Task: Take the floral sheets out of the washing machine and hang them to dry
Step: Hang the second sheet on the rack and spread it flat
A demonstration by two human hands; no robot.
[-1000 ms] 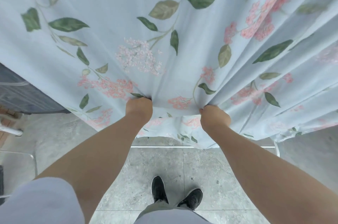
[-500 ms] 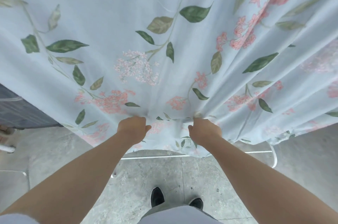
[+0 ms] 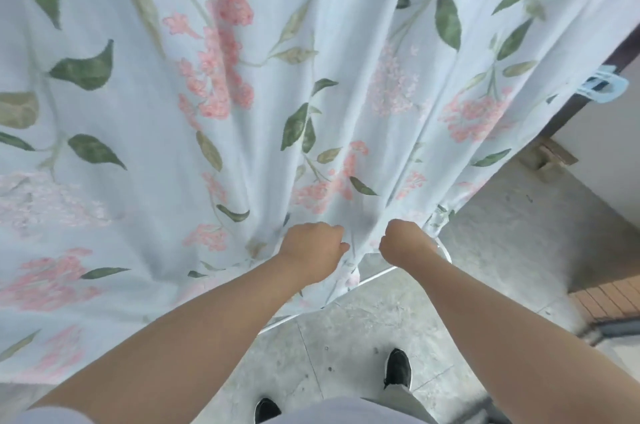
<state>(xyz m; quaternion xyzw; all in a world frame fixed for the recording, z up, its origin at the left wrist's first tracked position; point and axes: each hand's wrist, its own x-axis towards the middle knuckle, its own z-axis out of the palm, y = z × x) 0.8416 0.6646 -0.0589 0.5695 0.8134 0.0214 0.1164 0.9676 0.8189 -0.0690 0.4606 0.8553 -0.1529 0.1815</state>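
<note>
While the sheet (image 3: 263,112) hangs in front of you and fills most of the view with pale blue cloth, pink blooms and green leaves, you hold its lower hem with both hands. Your left hand (image 3: 311,245) is a fist, fingers curled into the cloth near the sheet's bottom right corner. Your right hand (image 3: 407,243) is just beside it on the same hem, also bunched on the cloth, its fingers tucked under and mostly hidden by the back of the hand. Folds fan upward through the sheet from the two grips. A white rail (image 3: 377,274) shows just below the sheet's hem, under your right wrist. A blue peg (image 3: 604,86) sits just beside the sheet's right edge. Below the sheet lies grey floor (image 3: 346,337), where your black shoes (image 3: 398,366) stand.
</note>
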